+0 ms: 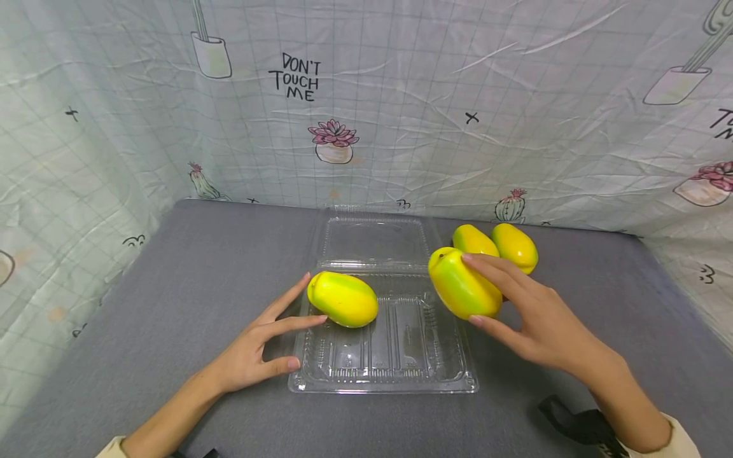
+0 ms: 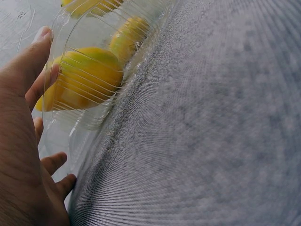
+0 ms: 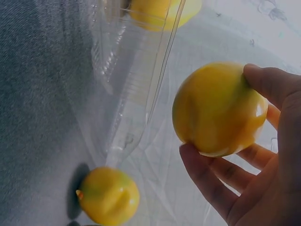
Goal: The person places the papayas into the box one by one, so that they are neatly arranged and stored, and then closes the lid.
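Held mango [image 1: 465, 284]: raised by right rim of clear container [image 1: 383, 386], long axis slanting, stem end far-left. Right hand [image 1: 544, 320] nearer, pinching it. Left hand [image 1: 249, 350]: fingers spread at left rim, beside second mango [image 1: 346, 299].

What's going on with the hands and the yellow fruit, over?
Right hand grips one fruit, held up near the clear box. Left hand spread beside another fruit in the box. Lid open; nothing obvious in the way.
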{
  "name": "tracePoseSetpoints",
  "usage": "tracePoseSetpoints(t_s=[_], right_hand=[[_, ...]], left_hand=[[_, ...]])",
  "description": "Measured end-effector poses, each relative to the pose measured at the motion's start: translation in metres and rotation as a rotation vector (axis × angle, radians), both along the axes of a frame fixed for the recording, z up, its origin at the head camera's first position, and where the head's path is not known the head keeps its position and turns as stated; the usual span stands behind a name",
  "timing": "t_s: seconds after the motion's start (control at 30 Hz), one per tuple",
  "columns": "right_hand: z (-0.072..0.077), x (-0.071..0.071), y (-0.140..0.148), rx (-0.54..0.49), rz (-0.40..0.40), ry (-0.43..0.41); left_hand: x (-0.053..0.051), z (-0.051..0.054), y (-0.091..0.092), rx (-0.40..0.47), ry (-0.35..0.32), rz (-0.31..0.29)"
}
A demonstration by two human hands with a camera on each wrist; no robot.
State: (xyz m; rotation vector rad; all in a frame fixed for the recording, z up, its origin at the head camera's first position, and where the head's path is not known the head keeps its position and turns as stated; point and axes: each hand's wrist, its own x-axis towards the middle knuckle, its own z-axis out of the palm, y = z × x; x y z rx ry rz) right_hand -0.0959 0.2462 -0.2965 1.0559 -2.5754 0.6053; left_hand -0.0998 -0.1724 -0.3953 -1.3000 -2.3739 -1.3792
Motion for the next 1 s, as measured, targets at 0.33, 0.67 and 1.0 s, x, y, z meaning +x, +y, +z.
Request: tracePoseSetpoints(t_s=[0.33,0.67,1.0], right_hand=[[-0.005,-0.008,-0.013,-0.089,0.069,0.06],[-0.009,-0.014,-0.025,-0.129,0.115,0.081],[-0.016,-0.02,-0.032,-0.151,0.148,0.064]], left_hand=[[0.002,-0.002,0.0,0.002,-0.004,0.0],[0.0,-0.002,0.001,0.01,0.0,-0.008],[0.001,-0.003,0.0,0.005,0.003,-0.003]])
